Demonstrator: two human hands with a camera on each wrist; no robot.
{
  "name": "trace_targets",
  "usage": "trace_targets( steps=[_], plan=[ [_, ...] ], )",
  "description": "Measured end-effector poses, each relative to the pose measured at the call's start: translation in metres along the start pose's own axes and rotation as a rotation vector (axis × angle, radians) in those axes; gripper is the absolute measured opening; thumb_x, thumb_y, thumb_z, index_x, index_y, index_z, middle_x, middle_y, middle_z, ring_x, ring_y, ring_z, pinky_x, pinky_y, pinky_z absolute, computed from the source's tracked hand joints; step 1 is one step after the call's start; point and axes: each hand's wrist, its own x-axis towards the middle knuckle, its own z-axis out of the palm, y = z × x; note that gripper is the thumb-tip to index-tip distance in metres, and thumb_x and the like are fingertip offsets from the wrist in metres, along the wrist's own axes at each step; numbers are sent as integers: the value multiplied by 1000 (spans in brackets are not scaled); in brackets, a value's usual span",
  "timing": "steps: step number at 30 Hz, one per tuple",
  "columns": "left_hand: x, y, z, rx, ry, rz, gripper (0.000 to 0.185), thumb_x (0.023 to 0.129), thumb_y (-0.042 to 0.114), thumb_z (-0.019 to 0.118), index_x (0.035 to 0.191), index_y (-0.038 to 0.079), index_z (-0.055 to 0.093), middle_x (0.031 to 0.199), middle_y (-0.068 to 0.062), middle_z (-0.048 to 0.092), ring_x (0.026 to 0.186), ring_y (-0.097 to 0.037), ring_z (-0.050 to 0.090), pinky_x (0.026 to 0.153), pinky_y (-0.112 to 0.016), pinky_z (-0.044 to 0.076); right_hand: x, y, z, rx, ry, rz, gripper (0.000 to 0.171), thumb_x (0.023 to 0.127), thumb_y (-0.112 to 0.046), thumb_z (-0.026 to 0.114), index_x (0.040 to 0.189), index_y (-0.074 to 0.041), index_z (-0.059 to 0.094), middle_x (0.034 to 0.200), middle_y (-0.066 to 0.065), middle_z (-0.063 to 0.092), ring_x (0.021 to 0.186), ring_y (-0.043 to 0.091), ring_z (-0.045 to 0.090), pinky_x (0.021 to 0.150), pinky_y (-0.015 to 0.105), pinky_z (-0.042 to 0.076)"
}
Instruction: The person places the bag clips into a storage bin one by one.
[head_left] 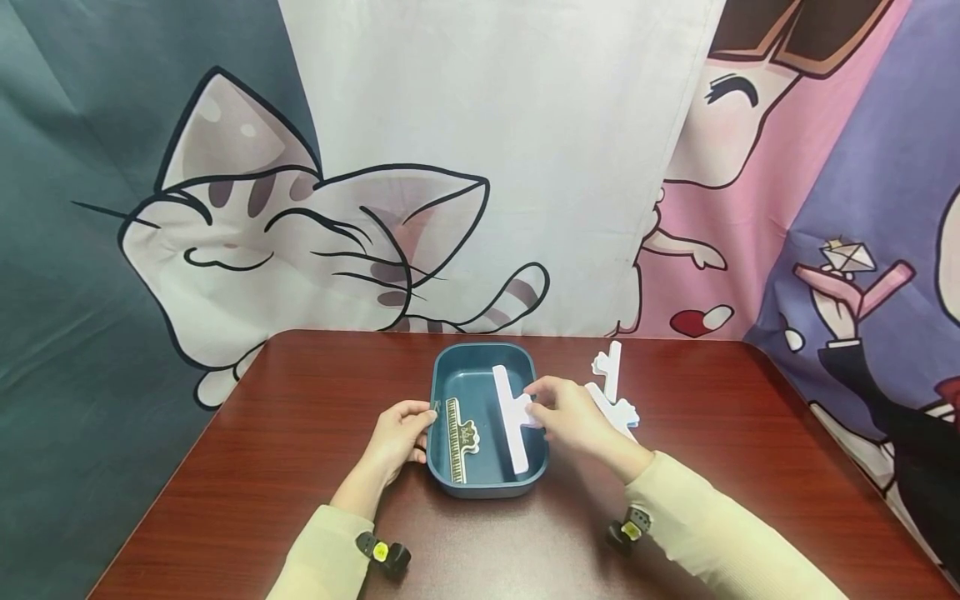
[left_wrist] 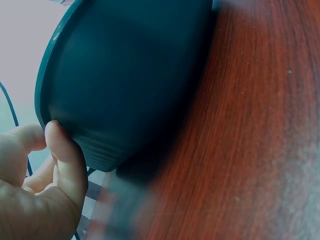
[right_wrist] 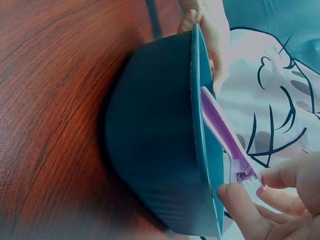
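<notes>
1. Lilac clip (head_left: 512,417) lying along the right side of the teal tray (head_left: 450,487), pinched at its handle by the right hand (head_left: 573,414).
2. Left hand (head_left: 399,435) curled on the tray's left wall, steadying it.
3. Yellow ruler-like clip (head_left: 457,429) inside, probably flat on the tray floor.
4. Two white clips (head_left: 611,387) on the table (head_left: 247,467), just beyond the right hand.

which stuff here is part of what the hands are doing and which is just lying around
In use:
- blue tray, left hand holding its rim
- lilac clip, pinched by right hand over the tray
- ruler-like clip lying in the tray

Lying about:
- two white clips on the table, right of the tray
</notes>
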Motion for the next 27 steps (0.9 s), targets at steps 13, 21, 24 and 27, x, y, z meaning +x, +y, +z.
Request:
trace_targets(
  steps=[13, 21, 24, 27],
  plan=[
    [-1, 2, 0, 4, -1, -5, 29, 88, 10, 61, 114, -3, 56, 66, -1, 58, 48, -8, 49, 38, -21, 43, 2, -7, 9, -16, -16, 11, 20, 85, -6, 65, 105, -5, 64, 85, 12, 70, 61, 20, 65, 50, 29, 56],
    [0, 0, 0, -1, 8, -4, 29, 88, 10, 61, 114, -3, 56, 66, -1, 58, 47, -9, 49, 37, -22, 43, 4, -9, 13, -43, -39, -4, 20, 84, -4, 65, 104, -4, 64, 83, 10, 69, 58, 17, 63, 48, 26, 54],
    [0, -1, 0, 2, 12, -2, 28, 88, 10, 60, 113, -2, 57, 65, 0, 58, 47, -9, 49, 37, -23, 43, 4, -11, 14, -58, -45, -10, 20, 84, -4, 64, 104, -4, 63, 83, 11, 69, 54, 17, 61, 46, 26, 53],
    [0, 0, 0, 2, 12, -1, 28, 88, 10, 61, 113, -2, 57, 65, 0, 58, 47, -9, 49, 37, -23, 43, 5, -12, 15, -79, -52, -8, 20, 84, -4, 64, 104, -4, 63, 85, 12, 69, 50, 15, 59, 45, 25, 52]
  ],
)
